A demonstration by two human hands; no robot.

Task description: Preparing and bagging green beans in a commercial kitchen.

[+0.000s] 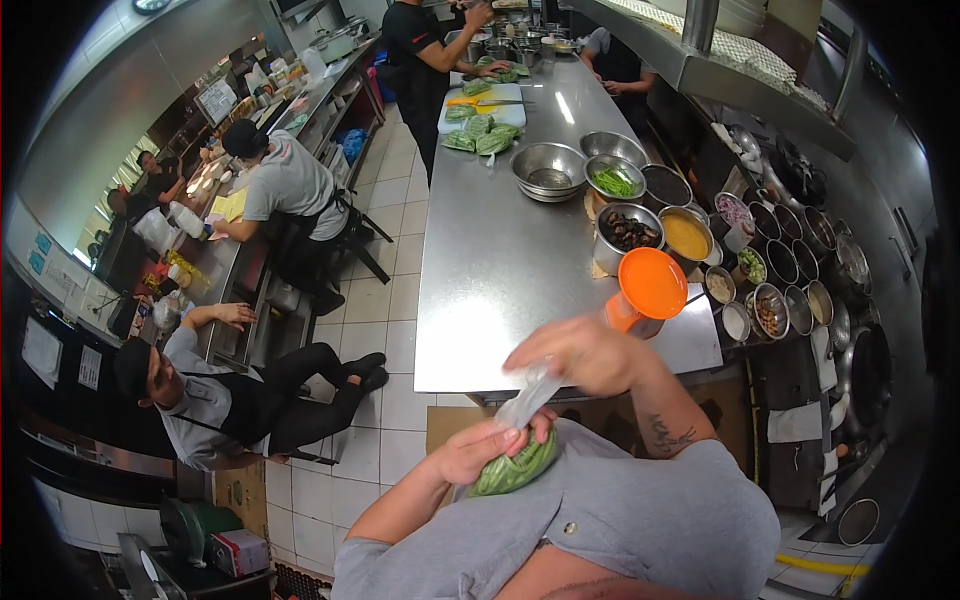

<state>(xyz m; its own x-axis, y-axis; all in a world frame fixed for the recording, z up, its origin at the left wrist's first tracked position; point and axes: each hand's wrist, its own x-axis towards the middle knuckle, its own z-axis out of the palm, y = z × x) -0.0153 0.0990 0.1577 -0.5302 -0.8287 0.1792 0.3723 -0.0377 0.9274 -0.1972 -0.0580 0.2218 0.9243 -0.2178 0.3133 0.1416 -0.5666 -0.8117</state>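
Close to my body, a clear plastic bag of cut green vegetables (515, 468), perhaps green beans, is held over my lap. My left hand (480, 447) is closed around the bag's gathered neck, just above the greens. The twisted top of the bag (530, 395) stretches up to my right hand (585, 355), whose fingers are bent at its end and slightly blurred by motion. Both hands are just off the near edge of the steel table (480, 340). Beyond my right hand sits an orange round lid or bowl (652, 284).
Steel bowls (548, 168) and pots of brown pieces (630, 228) and yellow sauce (686, 234) line the table's right side. Farther off are bagged greens (495, 138) and a knife on a white board (505, 113). A seated person (220, 400) is at left; others work beyond.
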